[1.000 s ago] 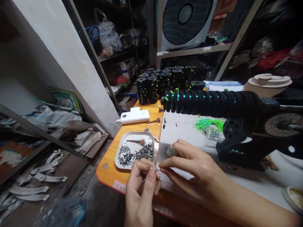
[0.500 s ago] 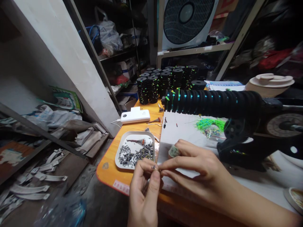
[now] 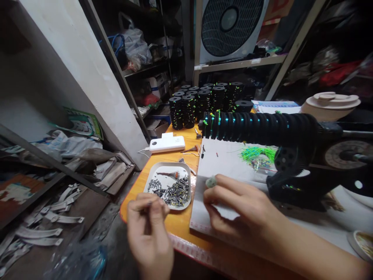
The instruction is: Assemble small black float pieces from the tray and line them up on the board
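My left hand (image 3: 148, 229) hovers off the table's front-left corner, just in front of a white tray (image 3: 159, 175). Its thumb and fingers pinch what looks like a small dark part; motion blur hides the detail. The tray holds several small dark metal parts (image 3: 175, 192) and an orange-tipped bundle (image 3: 170, 175). My right hand (image 3: 239, 208) rests on a white sheet (image 3: 227, 161) with its fingers curled. A small greenish roll (image 3: 210, 181) is tucked at its fingertips.
A long rod of black spools (image 3: 256, 128) with green thread ends sticks out from a black winder (image 3: 303, 182) at right. Stacked black spools (image 3: 204, 101), a white power bank (image 3: 166, 144), green threads (image 3: 256, 153), a beige lidded pot (image 3: 329, 103) and a fan (image 3: 230, 23) lie beyond.
My hands were pinched together at the table edge. The left hand has pulled away to the left and down, and the right hand has drawn back slightly onto the sheet.
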The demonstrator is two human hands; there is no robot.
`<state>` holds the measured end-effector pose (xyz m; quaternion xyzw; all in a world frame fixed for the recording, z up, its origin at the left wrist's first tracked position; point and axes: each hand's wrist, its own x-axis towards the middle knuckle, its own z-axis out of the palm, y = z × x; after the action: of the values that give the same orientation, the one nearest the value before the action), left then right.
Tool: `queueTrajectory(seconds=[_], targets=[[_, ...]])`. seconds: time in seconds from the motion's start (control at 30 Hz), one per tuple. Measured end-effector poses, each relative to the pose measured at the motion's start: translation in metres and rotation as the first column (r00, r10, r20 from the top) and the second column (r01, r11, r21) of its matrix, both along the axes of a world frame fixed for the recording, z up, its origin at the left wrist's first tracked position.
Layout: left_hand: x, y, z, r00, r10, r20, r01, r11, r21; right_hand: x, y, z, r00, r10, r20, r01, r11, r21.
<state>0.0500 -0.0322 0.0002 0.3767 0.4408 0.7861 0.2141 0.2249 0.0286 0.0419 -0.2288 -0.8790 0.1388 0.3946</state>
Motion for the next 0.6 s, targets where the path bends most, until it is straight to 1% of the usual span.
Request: queueTrajectory(seconds=[0.03,0.07,0.13,0.17,0.23,0.3,0.37,0.53,0.6], targets=[[-0.002,0.0,0.002,0.999,0.007,0.051,-0.009,1.0,0.029,0.001,0.001,0.002,1.0,-0.011,-0.008,0.011,1.0,-0.021],[-0.003,-0.001,0.004,0.996,-0.009,0.085,0.006,0.999,0.031,0.002,0.001,0.004,1.0,-0.011,-0.017,0.011,0.999,-0.051],[-0.002,-0.004,0.005,0.988,-0.114,0.107,0.118,0.993,-0.032,0.003,0.001,0.009,0.999,0.022,-0.035,-0.026,0.993,-0.114],[0.001,-0.006,0.005,0.975,-0.185,0.125,0.197,0.977,-0.087,0.003,0.001,0.011,0.998,0.046,-0.046,-0.052,0.989,-0.138],[0.009,-0.01,0.004,0.923,-0.317,0.219,0.357,0.917,-0.178,0.002,-0.001,0.015,0.995,0.078,-0.067,-0.089,0.98,-0.18],[0.018,-0.012,0.003,0.863,-0.384,0.328,0.461,0.864,-0.2,0.002,-0.002,0.016,0.994,0.08,-0.076,-0.095,0.969,-0.229],[0.025,-0.014,0.003,0.833,-0.407,0.376,0.504,0.838,-0.209,0.001,-0.003,0.016,0.995,0.073,-0.073,-0.09,0.962,-0.257],[0.029,-0.017,0.005,0.818,-0.389,0.424,0.506,0.837,-0.209,0.003,-0.002,0.014,0.997,0.056,-0.059,-0.069,0.961,-0.267],[0.029,-0.017,0.005,0.796,-0.404,0.45,0.537,0.815,-0.218,0.004,-0.002,0.014,0.997,0.051,-0.053,-0.064,0.961,-0.268]])
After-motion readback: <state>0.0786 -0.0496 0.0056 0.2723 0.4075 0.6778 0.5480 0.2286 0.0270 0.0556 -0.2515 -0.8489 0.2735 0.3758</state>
